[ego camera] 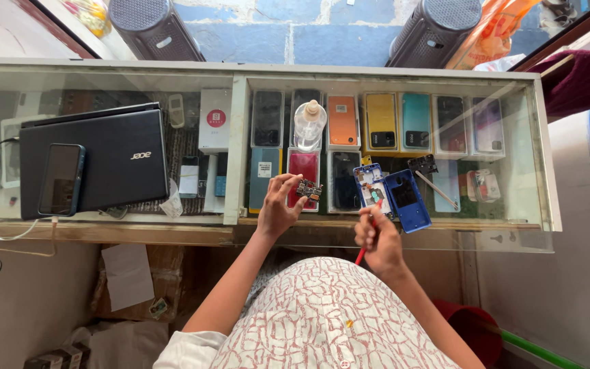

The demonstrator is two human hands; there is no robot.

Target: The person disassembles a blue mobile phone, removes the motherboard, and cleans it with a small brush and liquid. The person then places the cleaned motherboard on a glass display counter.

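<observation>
My left hand [278,205] pinches a small circuit board [309,189] between fingertips and thumb, holding it just above the glass counter [172,225]. My right hand [379,239] is clenched around a red-handled tool [362,254], whose handle sticks out below the fist while its tip points up toward the opened blue phone [371,189]. That phone lies on the glass just above my right hand, its insides exposed, and its blue back cover [406,199] rests tilted right beside it, touching its edge. A small black part [422,164] sits a little further up and to the right, with a thin stick [438,191] lying slanted under it.

Between the hands and slightly beyond them, a clear plastic bottle [309,123] stands upright on the glass. Under the glass, rows of phones and phone cases in orange, yellow, teal, red and dark colours fill the display. Well off to my left, a closed black laptop [121,160] lies on the counter with a dark phone [61,179] resting on its lid.
</observation>
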